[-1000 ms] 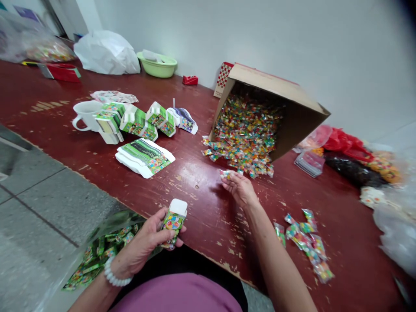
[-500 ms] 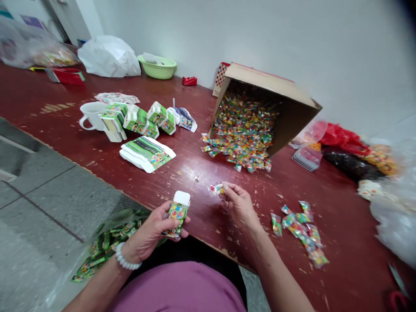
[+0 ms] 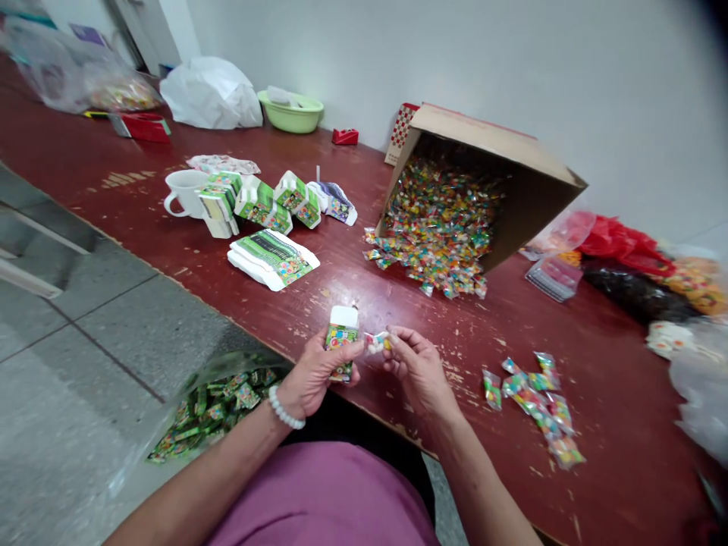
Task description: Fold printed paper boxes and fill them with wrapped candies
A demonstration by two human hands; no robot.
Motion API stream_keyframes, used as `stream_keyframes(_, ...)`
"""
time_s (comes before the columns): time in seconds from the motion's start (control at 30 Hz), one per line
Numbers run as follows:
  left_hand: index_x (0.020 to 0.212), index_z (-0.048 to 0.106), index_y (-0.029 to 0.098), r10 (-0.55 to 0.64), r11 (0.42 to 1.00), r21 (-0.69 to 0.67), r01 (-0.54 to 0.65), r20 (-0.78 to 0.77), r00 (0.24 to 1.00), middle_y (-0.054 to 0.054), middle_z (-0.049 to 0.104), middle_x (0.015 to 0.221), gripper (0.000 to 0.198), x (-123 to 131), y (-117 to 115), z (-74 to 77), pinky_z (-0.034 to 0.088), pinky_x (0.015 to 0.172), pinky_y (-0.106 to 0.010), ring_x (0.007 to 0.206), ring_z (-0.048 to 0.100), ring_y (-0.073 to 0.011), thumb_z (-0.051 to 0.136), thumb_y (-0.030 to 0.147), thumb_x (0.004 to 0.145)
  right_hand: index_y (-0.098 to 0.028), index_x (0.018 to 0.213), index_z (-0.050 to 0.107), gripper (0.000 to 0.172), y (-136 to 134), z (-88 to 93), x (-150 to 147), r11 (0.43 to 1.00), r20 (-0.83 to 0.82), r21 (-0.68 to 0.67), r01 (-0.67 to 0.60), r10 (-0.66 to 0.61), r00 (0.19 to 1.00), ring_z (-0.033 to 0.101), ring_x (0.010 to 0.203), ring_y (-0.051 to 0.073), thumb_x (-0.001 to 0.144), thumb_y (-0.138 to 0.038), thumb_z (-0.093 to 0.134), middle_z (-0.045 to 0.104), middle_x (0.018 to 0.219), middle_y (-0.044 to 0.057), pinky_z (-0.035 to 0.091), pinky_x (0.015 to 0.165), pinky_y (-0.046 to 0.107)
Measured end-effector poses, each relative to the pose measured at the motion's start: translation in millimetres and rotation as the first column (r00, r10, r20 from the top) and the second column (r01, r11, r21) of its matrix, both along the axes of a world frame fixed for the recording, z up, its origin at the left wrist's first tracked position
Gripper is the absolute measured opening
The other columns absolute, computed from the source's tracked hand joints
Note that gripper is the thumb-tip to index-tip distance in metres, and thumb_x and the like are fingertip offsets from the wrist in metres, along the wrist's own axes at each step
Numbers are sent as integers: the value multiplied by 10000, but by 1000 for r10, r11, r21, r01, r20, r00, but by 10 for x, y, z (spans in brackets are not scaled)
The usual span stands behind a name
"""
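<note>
My left hand (image 3: pixel 325 365) is closed round a small green printed candy box (image 3: pixel 342 338), held upright with its white top flap raised. Between the thumb and fingers of my right hand (image 3: pixel 418 368) is a small clear packet of coloured candies (image 3: pixel 376 343). The packet is beside the box, close to my left thumb. Several more candy packets (image 3: pixel 535 402) lie on the table to the right of my right hand. Beyond my hands, a tipped cardboard carton (image 3: pixel 500 148) spills a heap of candy packets (image 3: pixel 440 227) onto the table.
Flattened green boxes (image 3: pixel 274 256) lie on the red table (image 3: pixel 205 303), with folded boxes (image 3: pixel 262 203) and a white mug (image 3: pixel 185 191) behind. A plastic bag of filled-looking green boxes (image 3: pixel 219 406) sits low at left. Red and black bags (image 3: pixel 631 265) line the right side.
My left hand has brought the box up and right, closer to the candy packet in my right hand. The whole view has shifted slightly, with the table things appearing further right.
</note>
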State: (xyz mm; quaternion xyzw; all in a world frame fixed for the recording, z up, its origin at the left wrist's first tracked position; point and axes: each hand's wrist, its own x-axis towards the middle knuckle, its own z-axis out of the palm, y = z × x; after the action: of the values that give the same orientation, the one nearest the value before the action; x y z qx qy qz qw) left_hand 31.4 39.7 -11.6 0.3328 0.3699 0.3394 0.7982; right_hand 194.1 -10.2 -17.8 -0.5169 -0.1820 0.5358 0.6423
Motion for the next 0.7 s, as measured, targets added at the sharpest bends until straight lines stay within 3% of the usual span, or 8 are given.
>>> stream_keyframes(0.23,1002,610,135,75,997,-35,-76,-24,997,-21,680,908,451,62,-48,-51,537,483,-198,593,591,-76,874,242,652,-185,891,714,298,-88,4,-65,998,-18,25,-49,49,999,580,625,79,697,-358,858,661,765,-19,512,531,167)
stream_keyframes(0.43,1034,601,153,42,999,-2,-42,-24,999,-35,690,938,451,65,-80,-103,566,545,-229,698,648,-124,860,252,678,-187,901,713,313,-112,9,-88,998,-42,35,-46,47,998,580,647,84,682,-346,870,666,785,-15,512,550,172)
stream_keyframes(0.7,1002,614,134,75,997,15,-74,-34,997,-38,682,895,441,111,-107,-119,553,511,-230,641,637,-121,866,243,657,-179,920,704,333,-147,1,-93,998,-70,39,-51,54,996,591,651,85,670,-311,881,676,796,-13,525,559,177)
